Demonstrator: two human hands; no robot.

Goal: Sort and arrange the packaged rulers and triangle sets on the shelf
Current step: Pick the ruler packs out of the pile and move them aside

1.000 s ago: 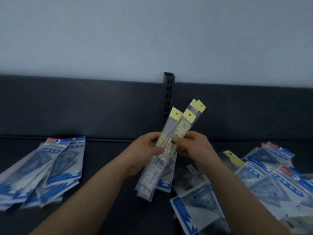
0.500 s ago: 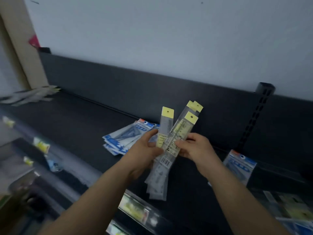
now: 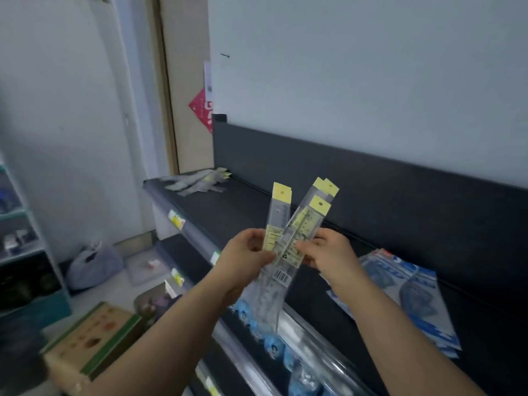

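Note:
Both hands hold a fanned bundle of packaged rulers (image 3: pixel 288 241), clear sleeves with yellow header tags, above the front edge of the dark shelf (image 3: pixel 234 207). My left hand (image 3: pixel 243 258) grips the bundle from the left, thumb across its front. From the right, my right hand (image 3: pixel 328 252) pinches it. A pile of blue-and-white triangle set packs (image 3: pixel 411 292) lies on the shelf right of my right wrist. Another pile of packaged rulers (image 3: pixel 197 181) lies at the shelf's far left end.
The shelf's dark back panel (image 3: pixel 371 178) runs below a pale wall. Lower shelves (image 3: pixel 183 252) with price tags and blue items sit beneath. A cardboard box (image 3: pixel 91 338), a plastic bag (image 3: pixel 91 264) and a side rack (image 3: pixel 17 238) stand at left.
The view has swung left along the shelf. The triangle pile now lies at right, the far ruler pile has come into view, and both hands keep hold of the ruler bundle.

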